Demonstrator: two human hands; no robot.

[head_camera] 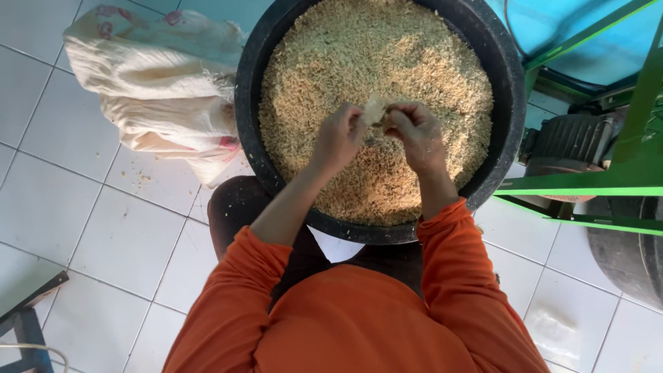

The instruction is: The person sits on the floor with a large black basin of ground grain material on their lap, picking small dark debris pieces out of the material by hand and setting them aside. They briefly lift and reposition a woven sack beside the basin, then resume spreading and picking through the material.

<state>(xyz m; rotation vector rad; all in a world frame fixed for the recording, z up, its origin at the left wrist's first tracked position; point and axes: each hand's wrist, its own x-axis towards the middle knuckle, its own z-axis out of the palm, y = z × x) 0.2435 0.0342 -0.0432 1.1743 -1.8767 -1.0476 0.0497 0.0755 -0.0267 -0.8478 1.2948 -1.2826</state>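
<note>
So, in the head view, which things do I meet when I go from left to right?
Stool → white sack → black tub of grain → left hand → right hand → green frame

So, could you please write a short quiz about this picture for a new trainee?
1. True or false: the black tub is filled with clear water.
2. What do the left hand and right hand hold between them?
A. a metal spoon
B. a small pale piece
C. a green hose
3. Fill in: the white sack lies on the tiled floor to the ____ of the tub.

Key
1. False: it holds tan grain-like material.
2. B
3. left
</note>
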